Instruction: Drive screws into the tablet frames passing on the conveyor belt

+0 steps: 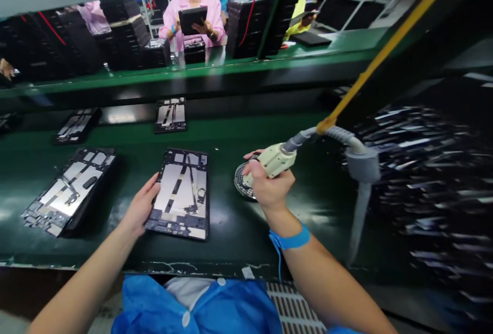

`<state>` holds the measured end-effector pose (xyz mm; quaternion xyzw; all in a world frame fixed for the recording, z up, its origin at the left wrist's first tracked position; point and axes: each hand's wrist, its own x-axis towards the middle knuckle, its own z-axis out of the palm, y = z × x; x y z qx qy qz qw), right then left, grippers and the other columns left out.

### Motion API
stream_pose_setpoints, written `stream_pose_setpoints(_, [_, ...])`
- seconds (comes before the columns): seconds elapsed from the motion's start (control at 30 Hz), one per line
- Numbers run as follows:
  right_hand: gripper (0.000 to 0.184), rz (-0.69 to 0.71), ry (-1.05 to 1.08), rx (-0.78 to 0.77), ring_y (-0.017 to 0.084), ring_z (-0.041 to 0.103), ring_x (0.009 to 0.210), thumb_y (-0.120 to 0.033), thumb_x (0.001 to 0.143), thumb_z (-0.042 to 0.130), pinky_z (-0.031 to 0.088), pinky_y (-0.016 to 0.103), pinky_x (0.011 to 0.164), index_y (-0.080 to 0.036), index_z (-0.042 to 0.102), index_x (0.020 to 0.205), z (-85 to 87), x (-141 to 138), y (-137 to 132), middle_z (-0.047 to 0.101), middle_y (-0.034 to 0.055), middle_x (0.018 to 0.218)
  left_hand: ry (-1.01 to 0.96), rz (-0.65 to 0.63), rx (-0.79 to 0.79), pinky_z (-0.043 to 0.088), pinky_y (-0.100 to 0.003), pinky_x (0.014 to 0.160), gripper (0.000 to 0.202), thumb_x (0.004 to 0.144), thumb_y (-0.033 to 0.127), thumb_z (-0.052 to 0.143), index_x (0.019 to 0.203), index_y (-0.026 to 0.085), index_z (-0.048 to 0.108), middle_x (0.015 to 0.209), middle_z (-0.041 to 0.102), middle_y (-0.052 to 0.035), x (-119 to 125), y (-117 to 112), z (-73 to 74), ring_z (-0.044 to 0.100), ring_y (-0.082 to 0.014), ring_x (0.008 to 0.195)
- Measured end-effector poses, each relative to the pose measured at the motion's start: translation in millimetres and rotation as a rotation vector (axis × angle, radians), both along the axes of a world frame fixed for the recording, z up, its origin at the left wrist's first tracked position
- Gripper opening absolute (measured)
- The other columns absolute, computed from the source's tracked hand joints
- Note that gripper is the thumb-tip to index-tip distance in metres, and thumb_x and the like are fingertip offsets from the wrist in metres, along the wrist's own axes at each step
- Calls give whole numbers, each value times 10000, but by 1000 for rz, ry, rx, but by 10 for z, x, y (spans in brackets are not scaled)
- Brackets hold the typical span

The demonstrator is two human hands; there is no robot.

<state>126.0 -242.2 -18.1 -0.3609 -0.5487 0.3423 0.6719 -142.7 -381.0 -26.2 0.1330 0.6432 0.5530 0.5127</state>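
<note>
My left hand [143,202] grips the left edge of an opened tablet [179,195], which lies on the green bench in front of me. Its inside faces up, showing a silver battery area and dark flat cables. In my right hand [271,182] is a cream-coloured handheld tool [276,160] with a round perforated head, fed by a grey hose. Most of the head is hidden by my fingers, and I cannot tell whether it touches the bench. The tool is to the right of the tablet, apart from it.
At left, a stack of opened tablets [73,185] sits on the green bench [231,241]. Two more tablet bodies lie farther back. A yellow strap [389,31] suspends the hose [308,134]. Blurred stacked parts [419,169] crowd the right side. Across the bench, a person in pink [194,7] holds a tablet.
</note>
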Motion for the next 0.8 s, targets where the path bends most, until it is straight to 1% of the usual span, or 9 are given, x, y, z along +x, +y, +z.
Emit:
stream_pose_setpoints(0.1, [184,20,-2,9,131,644,527,-310,836,750,548,280,529,-206,674,968,-30,7,-17,737,17,827,74,-43,40,595,-272,735,682,886,409,713,1519,293,486,1084,754,-51,283,67,-202,721,-162,813])
stream_pose_setpoints(0.17, [182,24,-7,15,131,645,527,-302,838,748,550,284,534,-209,674,975,-34,14,-24,742,16,836,284,-161,29,585,-293,748,699,900,482,678,1530,259,473,1059,738,-60,313,53,-237,705,-175,822])
stream_pose_setpoints(0.23, [182,17,-20,18,138,652,538,-305,841,745,562,298,555,-207,675,977,-27,19,-32,742,14,823,643,-320,48,575,-348,856,639,914,488,650,1484,224,534,1138,700,-89,275,11,-199,691,-216,954])
stream_pose_setpoints(0.3, [187,3,-37,19,147,660,551,-320,844,741,579,316,585,-204,675,976,-15,21,-44,741,12,805,1016,-470,153,521,-412,1015,514,926,443,642,1387,215,618,1275,635,-113,252,-33,-109,625,-265,1158])
stream_pose_setpoints(0.4, [188,-4,-54,13,151,661,558,-336,843,740,588,329,601,-207,679,965,-11,20,-67,740,9,792,1299,-731,376,484,-466,1066,339,959,375,612,1255,218,668,1297,605,-120,372,-57,20,550,-289,1237])
stream_pose_setpoints(0.5, [186,-9,-81,7,161,672,574,-345,845,739,595,344,632,-215,689,969,-28,26,-87,733,0,762,1399,-920,461,530,-479,937,237,965,334,609,1142,190,673,1144,627,-125,629,-28,34,566,-289,1090])
stream_pose_setpoints(0.6, [197,0,-113,7,179,693,610,-361,851,727,606,363,666,-219,691,983,-43,34,-100,731,-1,754,1448,-898,475,535,-452,844,143,953,286,624,1041,181,664,1036,628,-112,820,36,-46,563,-274,988])
stream_pose_setpoints(0.67, [195,6,-122,15,183,703,630,-361,855,722,612,365,683,-221,691,988,-46,37,-105,735,1,766,1408,-858,487,525,-425,822,75,946,256,632,959,186,654,974,638,-94,856,93,-77,570,-261,958])
stream_pose_setpoints(0.8, [164,7,-130,24,191,712,666,-342,858,727,614,372,719,-222,706,967,-43,43,-110,730,1,747,1166,-861,410,514,-345,763,84,938,246,653,868,200,650,856,690,-36,769,173,28,635,-211,857])
